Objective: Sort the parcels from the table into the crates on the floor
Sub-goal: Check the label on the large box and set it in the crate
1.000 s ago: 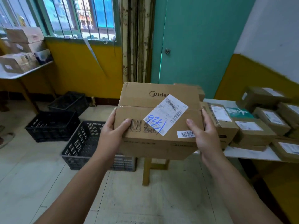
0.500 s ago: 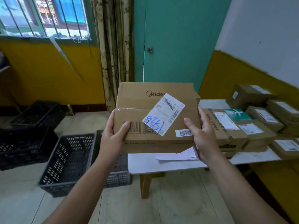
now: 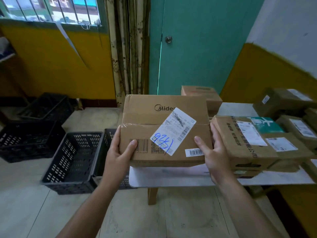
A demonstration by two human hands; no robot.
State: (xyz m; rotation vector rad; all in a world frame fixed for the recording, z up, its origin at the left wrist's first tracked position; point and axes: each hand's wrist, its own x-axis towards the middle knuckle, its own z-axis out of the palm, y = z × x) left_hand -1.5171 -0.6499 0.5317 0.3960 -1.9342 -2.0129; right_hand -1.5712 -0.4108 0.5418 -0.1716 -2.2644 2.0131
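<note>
Head view, the only one. One Midea parcel (image 3: 164, 131), a brown cardboard box, was held level in both hands over the left end of the white table (image 3: 171, 179). Whether its underside touched the tabletop could not be told. The left hand (image 3: 120, 152) gripped the box's left side, thumb on top beside a printed barcode, other fingers underneath. The right hand (image 3: 214, 157) gripped the right side, thumb on top next to one small barcode sticker (image 3: 194, 152). One white shipping label (image 3: 173, 131) lay tilted across the taped seam, with blue handwritten digits on it.

Four black plastic crates stood on the floor left of the table. The near crate (image 3: 73, 160) and the hidden crate (image 3: 108, 148) were side by side and touching, the latter partly behind the left forearm. The third crate (image 3: 25, 140) sat further left, and the far crate (image 3: 48, 107) was back by the yellow wall.

More parcels were on the table. One large carton (image 3: 240, 148) lay just right of the right hand, and one teal parcel (image 3: 265, 124) lay behind it. One rear box (image 3: 202, 95) sat behind the held parcel. At least four more brown boxes (image 3: 283, 102) sat at the right edge, blurred.

Behind stood one teal door (image 3: 197, 57) with one knob (image 3: 168, 39), one patterned curtain (image 3: 128, 48) and one barred window (image 3: 51, 9).
</note>
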